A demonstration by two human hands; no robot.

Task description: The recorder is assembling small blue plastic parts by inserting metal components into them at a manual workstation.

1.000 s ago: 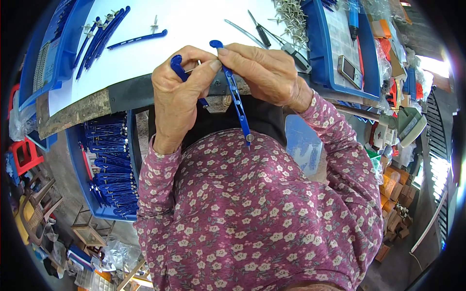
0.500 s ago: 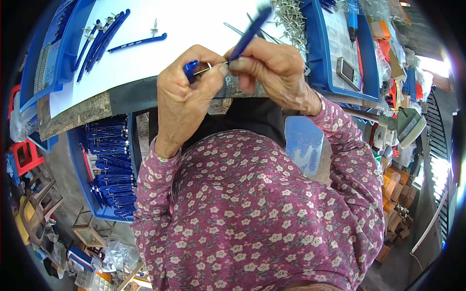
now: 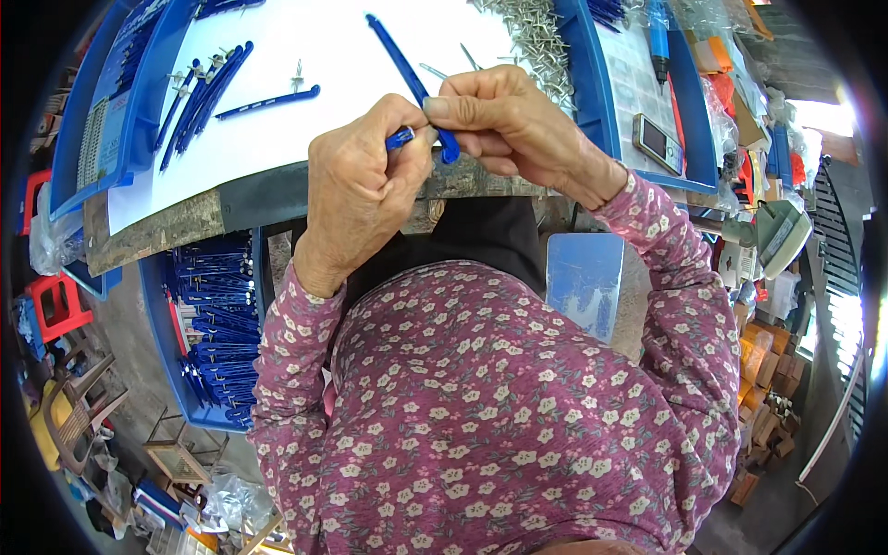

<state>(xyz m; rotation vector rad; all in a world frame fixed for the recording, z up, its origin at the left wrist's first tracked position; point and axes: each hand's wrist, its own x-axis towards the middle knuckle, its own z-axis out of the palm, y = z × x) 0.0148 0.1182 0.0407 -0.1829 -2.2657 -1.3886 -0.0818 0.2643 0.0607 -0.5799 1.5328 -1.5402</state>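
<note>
My left hand (image 3: 365, 176) is closed, with a short blue plastic end piece (image 3: 400, 139) showing between its thumb and fingers; the rest of that piece is hidden. My right hand (image 3: 518, 120) pinches a long blue plastic stick (image 3: 396, 54), which leans up to the left. Its rounded lower end pokes out below the fingertips. Both hands meet over the table's near edge, fingertips touching or nearly so. On the white sheet (image 3: 342, 46), to the left, lies a single blue stick (image 3: 264, 104) with a metal pin standing up at it. A bunch of blue sticks (image 3: 208, 97) rests farther left.
A heap of metal pins (image 3: 532, 42) lies at the far right of the sheet. Blue trays flank the table; the right tray (image 3: 592, 83) holds a mobile phone (image 3: 659, 143). Below left, a blue crate (image 3: 165, 342) is full of blue sticks.
The long blue stick in my right hand has swung from leaning right to leaning left. The metal pin that showed at my left hand is now hidden.
</note>
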